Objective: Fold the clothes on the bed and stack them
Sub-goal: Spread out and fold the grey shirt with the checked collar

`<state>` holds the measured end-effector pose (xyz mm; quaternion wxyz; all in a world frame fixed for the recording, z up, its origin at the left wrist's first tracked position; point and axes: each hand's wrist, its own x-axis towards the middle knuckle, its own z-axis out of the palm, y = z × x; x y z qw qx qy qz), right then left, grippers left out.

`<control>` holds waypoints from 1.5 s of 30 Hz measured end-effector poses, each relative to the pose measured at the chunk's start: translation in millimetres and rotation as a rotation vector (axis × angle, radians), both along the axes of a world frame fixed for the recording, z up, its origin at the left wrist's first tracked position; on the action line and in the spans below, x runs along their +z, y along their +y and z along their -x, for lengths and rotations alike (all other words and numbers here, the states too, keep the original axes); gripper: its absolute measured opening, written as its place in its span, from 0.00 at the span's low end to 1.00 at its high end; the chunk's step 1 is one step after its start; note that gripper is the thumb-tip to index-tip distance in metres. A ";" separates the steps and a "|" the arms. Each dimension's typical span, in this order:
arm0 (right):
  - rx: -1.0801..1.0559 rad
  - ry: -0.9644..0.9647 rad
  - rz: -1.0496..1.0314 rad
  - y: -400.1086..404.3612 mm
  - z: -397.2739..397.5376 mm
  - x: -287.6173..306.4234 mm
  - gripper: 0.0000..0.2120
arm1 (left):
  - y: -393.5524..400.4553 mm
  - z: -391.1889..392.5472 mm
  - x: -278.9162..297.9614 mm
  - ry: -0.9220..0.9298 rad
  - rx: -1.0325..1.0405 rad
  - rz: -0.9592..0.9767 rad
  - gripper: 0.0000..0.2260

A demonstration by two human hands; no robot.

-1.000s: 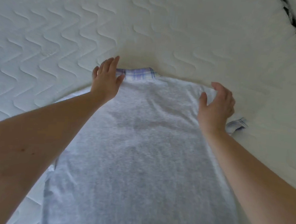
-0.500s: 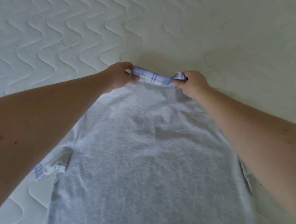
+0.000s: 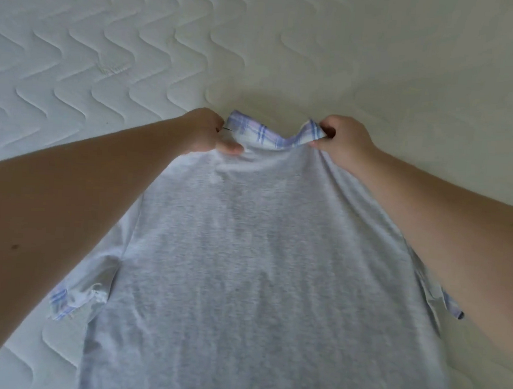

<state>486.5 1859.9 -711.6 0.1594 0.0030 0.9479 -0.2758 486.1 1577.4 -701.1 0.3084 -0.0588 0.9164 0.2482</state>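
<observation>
Both arms reach forward over a grey shirt (image 3: 244, 268) spread on the bed (image 3: 108, 50). The left hand (image 3: 206, 131) and right hand (image 3: 341, 141) pinch the far edge with curled fingers, the plaid collar (image 3: 268, 135) between them.

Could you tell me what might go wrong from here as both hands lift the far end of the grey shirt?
The left hand and right hand pinch only the plaid collar, so the grey shirt could sag in the middle and fold crookedly. The plaid-cuffed left sleeve sticks out sideways and may bunch inside the fold.
</observation>
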 end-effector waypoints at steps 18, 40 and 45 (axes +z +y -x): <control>-0.319 -0.228 -0.402 176.4 -96.5 18.2 0.27 | 216.2 -54.1 -2.2 0.668 -0.638 0.099 0.15; -0.265 -0.311 -0.235 246.0 -114.0 27.9 0.23 | 303.1 -28.8 -12.8 0.394 -0.623 0.128 0.20; -0.337 -0.198 -0.047 243.1 -148.1 42.6 0.11 | 315.0 -17.1 -3.3 0.325 -0.628 0.129 0.11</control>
